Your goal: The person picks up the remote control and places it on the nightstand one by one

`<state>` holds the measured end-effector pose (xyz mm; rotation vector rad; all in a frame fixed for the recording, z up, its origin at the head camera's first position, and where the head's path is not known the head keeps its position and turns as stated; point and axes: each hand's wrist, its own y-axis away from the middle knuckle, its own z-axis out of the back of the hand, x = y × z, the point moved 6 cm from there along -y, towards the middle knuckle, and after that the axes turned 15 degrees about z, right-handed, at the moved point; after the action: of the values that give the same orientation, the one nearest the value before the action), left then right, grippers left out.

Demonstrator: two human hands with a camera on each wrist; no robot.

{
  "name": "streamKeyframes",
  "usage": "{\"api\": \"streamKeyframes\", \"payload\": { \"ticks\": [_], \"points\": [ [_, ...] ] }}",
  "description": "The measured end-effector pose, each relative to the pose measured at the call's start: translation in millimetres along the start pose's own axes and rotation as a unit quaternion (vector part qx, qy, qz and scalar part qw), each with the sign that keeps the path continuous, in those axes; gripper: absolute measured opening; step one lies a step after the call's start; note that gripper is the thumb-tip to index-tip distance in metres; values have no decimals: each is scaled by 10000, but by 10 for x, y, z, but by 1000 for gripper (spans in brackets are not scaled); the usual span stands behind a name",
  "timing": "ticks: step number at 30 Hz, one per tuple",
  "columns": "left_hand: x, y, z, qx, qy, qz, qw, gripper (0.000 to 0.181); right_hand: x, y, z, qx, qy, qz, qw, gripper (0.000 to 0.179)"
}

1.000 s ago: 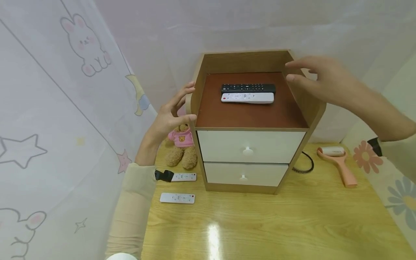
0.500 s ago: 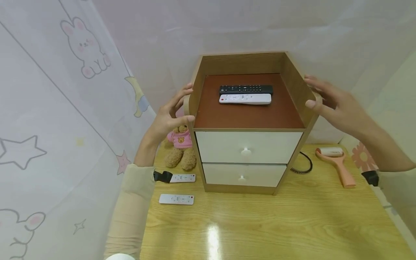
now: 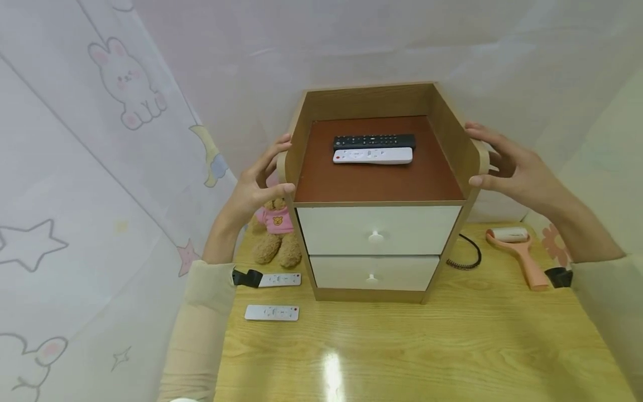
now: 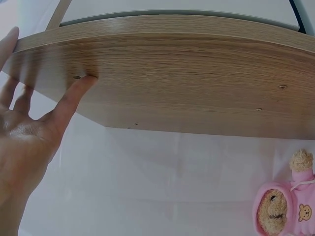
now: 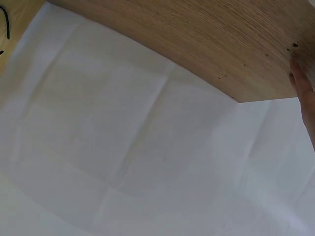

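Observation:
A small wooden drawer cabinet (image 3: 369, 296) with two white drawer fronts stands on the table. My left hand (image 3: 253, 187) grips its left side panel, thumb at the front edge and fingers along the outer side. One finger (image 4: 74, 98) of it touches the outer wood in the left wrist view. On the opposite side my right hand (image 3: 522, 173) grips the right panel, its thumb over the front edge. The right wrist view catches just some fingers (image 5: 301, 83) against the panel. A black remote control (image 3: 374, 141) and a white remote control (image 3: 373, 156) lie side by side on the brown top.
Left of the cabinet sits a teddy bear (image 3: 278, 240) in a pink top. Two white remotes, one nearer (image 3: 271, 313) and one farther (image 3: 281, 280), lie before it. At right are a coiled black cord (image 3: 464, 265) and an orange lint roller (image 3: 524, 259). Patterned cloth (image 3: 372, 44) hangs behind.
My right hand has come down from above the cabinet's right side onto the right panel. The left hand keeps its hold, and the cabinet appears slightly farther left and lower in view.

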<state>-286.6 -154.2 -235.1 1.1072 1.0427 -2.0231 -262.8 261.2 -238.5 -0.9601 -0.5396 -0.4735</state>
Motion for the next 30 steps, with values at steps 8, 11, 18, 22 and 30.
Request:
{"api": "streamKeyframes", "payload": {
  "ticks": [8, 11, 18, 22, 30],
  "points": [
    [-42, 67, 49, -15, -56, 94, 9999, 70, -48, -52, -15, 153, -1477, 305, 9884, 86],
    [-34, 83, 56, -34, 29, 255, 9997, 72, -41, -63, -26, 204, -1583, 333, 9866, 87],
    [-5, 166, 16, -181, 195, 583, 9979, 73, -7, -34, -41, 266, -1480, 224, 9884, 89],
    [51, 280, -55, -239, 233, 736, 9967, 68, 43, 40, 11, 241, -1413, 224, 9894, 88],
    [1033, 936, -49, -958, -430, 1725, 9794, 48, 43, 27, -19, 236, -1804, 432, 9824, 88]
  ]
}}
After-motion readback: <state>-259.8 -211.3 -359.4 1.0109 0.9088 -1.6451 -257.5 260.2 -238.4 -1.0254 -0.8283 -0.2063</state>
